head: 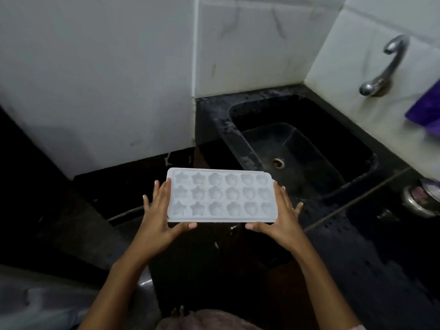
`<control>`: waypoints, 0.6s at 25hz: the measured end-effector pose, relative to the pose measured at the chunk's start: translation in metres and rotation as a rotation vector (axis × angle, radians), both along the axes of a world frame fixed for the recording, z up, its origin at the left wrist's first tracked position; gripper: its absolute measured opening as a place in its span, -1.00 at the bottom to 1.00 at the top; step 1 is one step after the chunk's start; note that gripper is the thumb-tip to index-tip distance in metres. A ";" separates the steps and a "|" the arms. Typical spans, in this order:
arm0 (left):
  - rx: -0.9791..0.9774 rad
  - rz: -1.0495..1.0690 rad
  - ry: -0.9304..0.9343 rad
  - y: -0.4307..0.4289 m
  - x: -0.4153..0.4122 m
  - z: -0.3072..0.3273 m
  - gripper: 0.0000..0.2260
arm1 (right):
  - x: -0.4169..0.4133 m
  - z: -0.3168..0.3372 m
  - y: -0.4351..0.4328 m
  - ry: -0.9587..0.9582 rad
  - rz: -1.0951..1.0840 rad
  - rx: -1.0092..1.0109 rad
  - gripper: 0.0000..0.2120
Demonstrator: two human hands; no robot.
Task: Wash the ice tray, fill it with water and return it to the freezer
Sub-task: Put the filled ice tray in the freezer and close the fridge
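Ice tray [221,196], white moulded plastic: likely light, stiff, slippery when wet; short ends pressed between left hand [160,214] and right hand [284,216], fingers [164,190] straight.

Ice tray [221,195]: white translucent plastic, smooth, with a dull sheen. Sink [222,125]: dark basin, matt — its rim looks rough and is mottled with pale residue. Tap [390,65], on the wall right of the sink: polished metal, glossy. Wall tiles [250,44] behind the sink: white, glazed, smooth. Counter [357,246] in front of the sink: dark, speckled, faintly glossy.
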State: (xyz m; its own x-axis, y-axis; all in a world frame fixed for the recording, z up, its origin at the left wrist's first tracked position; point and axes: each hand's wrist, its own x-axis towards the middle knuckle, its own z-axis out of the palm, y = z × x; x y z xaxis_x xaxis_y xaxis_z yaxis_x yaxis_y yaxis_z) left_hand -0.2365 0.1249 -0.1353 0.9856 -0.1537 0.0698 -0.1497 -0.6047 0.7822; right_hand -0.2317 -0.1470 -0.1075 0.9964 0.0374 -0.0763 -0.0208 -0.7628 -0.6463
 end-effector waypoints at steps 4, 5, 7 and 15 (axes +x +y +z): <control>-0.013 0.197 -0.003 0.020 -0.041 -0.002 0.03 | 0.012 -0.003 0.025 -0.015 0.204 0.007 0.28; -0.024 0.243 -0.004 0.023 -0.052 -0.002 0.03 | 0.014 -0.003 0.032 -0.019 0.256 0.009 0.25; -0.038 0.337 0.003 0.029 -0.075 -0.003 0.03 | 0.016 -0.002 0.046 -0.020 0.356 0.015 0.22; -0.066 0.679 0.021 0.039 -0.166 -0.002 -0.01 | 0.008 -0.001 0.109 -0.016 0.679 -0.003 0.18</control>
State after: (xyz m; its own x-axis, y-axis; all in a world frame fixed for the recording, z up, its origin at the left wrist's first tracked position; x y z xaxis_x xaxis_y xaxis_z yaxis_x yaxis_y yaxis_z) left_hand -0.4023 0.1643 -0.1374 0.8632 0.5034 0.0376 0.2616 -0.5098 0.8196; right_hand -0.2234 -0.0384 -0.1085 0.7530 0.6551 -0.0625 0.4733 -0.6051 -0.6403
